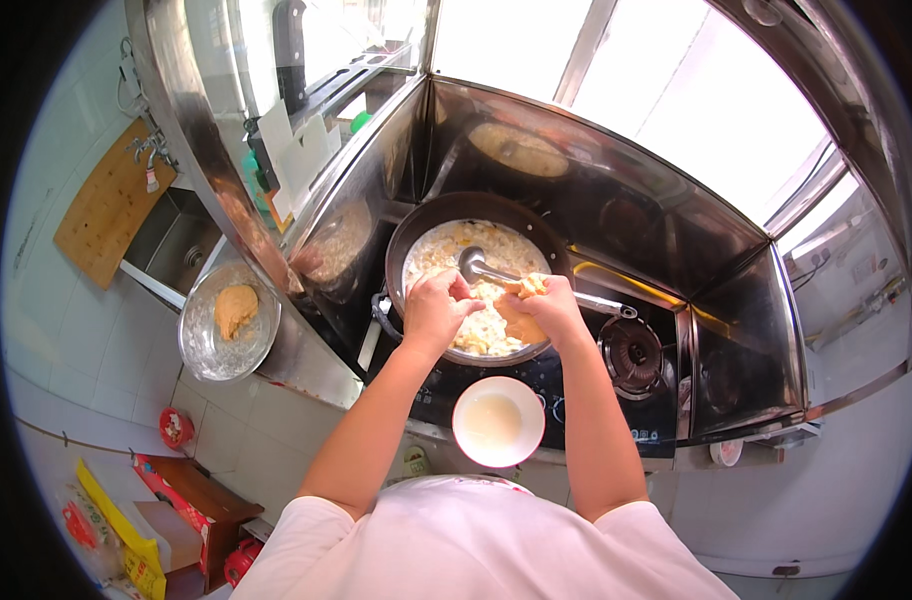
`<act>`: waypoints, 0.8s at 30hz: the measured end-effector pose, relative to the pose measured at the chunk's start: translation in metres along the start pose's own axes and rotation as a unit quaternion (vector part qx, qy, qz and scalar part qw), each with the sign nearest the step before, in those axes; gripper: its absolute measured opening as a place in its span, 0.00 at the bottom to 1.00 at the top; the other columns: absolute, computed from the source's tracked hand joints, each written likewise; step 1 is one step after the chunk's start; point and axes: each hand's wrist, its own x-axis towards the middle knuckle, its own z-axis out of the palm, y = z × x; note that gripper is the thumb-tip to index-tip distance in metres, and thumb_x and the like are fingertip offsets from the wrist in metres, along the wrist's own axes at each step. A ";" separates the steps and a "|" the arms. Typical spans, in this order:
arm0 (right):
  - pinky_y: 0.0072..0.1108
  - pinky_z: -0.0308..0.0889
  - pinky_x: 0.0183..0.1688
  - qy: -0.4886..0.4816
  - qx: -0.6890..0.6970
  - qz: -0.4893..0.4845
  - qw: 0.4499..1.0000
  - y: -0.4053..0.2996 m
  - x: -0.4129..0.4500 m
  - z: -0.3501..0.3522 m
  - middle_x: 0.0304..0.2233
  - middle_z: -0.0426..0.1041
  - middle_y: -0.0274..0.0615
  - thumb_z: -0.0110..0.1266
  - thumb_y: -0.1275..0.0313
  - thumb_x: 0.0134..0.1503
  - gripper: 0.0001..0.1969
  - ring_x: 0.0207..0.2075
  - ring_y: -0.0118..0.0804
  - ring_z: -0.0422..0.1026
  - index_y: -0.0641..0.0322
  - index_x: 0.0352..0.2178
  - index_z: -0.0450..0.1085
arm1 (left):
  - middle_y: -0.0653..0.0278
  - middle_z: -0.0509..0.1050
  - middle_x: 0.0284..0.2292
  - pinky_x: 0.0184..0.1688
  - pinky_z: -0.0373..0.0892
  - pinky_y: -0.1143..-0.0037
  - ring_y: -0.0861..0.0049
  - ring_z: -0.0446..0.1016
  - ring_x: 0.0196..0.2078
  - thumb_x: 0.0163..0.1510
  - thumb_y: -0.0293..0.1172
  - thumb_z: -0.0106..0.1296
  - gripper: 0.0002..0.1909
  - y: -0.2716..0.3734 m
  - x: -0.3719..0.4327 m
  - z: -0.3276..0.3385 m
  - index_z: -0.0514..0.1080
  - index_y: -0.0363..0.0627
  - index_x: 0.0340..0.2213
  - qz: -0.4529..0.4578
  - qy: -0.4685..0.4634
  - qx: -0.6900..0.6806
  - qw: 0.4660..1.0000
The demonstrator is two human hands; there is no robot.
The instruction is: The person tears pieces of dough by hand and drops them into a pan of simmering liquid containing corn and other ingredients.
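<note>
Both my hands are over a dark wok (480,204) on the gas stove, filled with a pale, chunky stew (493,238). My right hand (549,304) is closed on a lump of orange-tan dough (528,285), and a flat flap of it hangs below the fingers. My left hand (442,304) is bent above the stew to the left of the dough, thumb and fingertips close together; whether a bit of dough lies between them I cannot tell. A metal ladle (486,266) rests in the wok, its handle passing behind my right hand.
A white bowl of cloudy liquid (498,421) stands at the stove's front edge. To the left, a metal bowl (193,349) holds more dough (236,307). Right of the wok is a second burner (636,354). Metal splash guards (613,225) stand around the stove. A sink (174,236) lies far left.
</note>
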 end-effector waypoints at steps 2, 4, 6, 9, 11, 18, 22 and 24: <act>0.20 0.66 0.28 -0.004 0.008 0.000 1.000 -0.003 -0.002 0.001 0.23 0.74 0.40 0.61 0.77 0.39 0.10 0.24 0.27 0.72 0.70 0.27 0.73 | 0.61 0.75 0.24 0.37 0.67 0.73 0.66 0.72 0.33 0.38 0.20 0.57 0.09 -0.017 0.002 0.011 0.76 0.43 0.26 0.057 0.007 -0.004 0.998; 0.20 0.67 0.29 0.002 -0.015 0.004 1.000 -0.007 -0.003 0.002 0.24 0.74 0.39 0.61 0.77 0.40 0.10 0.24 0.27 0.71 0.71 0.26 0.72 | 0.61 0.74 0.30 0.39 0.67 0.71 0.64 0.72 0.34 0.40 0.17 0.52 0.12 -0.021 0.001 0.012 0.75 0.44 0.30 0.100 -0.015 0.007 0.995; 0.19 0.66 0.28 -0.004 -0.006 -0.002 1.000 -0.005 -0.002 0.001 0.24 0.74 0.39 0.61 0.78 0.39 0.10 0.24 0.26 0.71 0.70 0.26 0.72 | 0.60 0.74 0.30 0.38 0.68 0.72 0.64 0.72 0.34 0.40 0.17 0.52 0.13 -0.017 0.000 0.014 0.75 0.44 0.31 0.105 0.008 -0.017 0.994; 0.19 0.66 0.28 -0.014 0.006 -0.012 1.000 -0.002 -0.001 0.001 0.23 0.74 0.39 0.62 0.78 0.39 0.10 0.24 0.25 0.71 0.69 0.26 0.72 | 0.59 0.75 0.32 0.37 0.69 0.75 0.69 0.74 0.33 0.42 0.18 0.53 0.13 -0.008 0.000 0.016 0.74 0.43 0.33 0.095 0.027 -0.090 0.991; 0.19 0.66 0.28 -0.018 0.011 -0.016 1.000 -0.001 -0.001 0.001 0.23 0.74 0.39 0.62 0.78 0.39 0.10 0.24 0.25 0.71 0.69 0.26 0.72 | 0.59 0.75 0.32 0.36 0.70 0.78 0.73 0.75 0.32 0.43 0.19 0.53 0.13 -0.005 0.001 0.017 0.74 0.41 0.35 0.080 0.024 -0.136 0.987; 0.19 0.66 0.28 -0.050 0.036 -0.016 0.998 0.002 -0.002 0.009 0.24 0.74 0.38 0.63 0.75 0.39 0.11 0.24 0.25 0.71 0.69 0.27 0.72 | 0.60 0.76 0.27 0.32 0.72 0.81 0.81 0.74 0.29 0.45 0.20 0.56 0.08 -0.010 0.001 0.026 0.73 0.33 0.31 -0.062 -0.096 -0.323 0.939; 0.21 0.67 0.32 -0.109 -0.067 -0.030 0.991 0.010 0.001 0.005 0.25 0.75 0.41 0.65 0.69 0.37 0.15 0.27 0.29 0.73 0.68 0.27 0.73 | 0.61 0.76 0.24 0.29 0.71 0.82 0.82 0.74 0.26 0.45 0.21 0.55 0.06 -0.015 0.004 0.027 0.74 0.33 0.28 -0.064 -0.035 -0.334 0.940; 0.23 0.67 0.33 -0.086 -0.112 -0.016 0.990 0.005 -0.001 0.007 0.26 0.75 0.43 0.65 0.68 0.37 0.16 0.28 0.32 0.73 0.68 0.28 0.73 | 0.61 0.76 0.24 0.29 0.70 0.83 0.82 0.74 0.25 0.45 0.21 0.56 0.06 -0.013 0.005 0.024 0.74 0.33 0.28 -0.063 -0.023 -0.345 0.936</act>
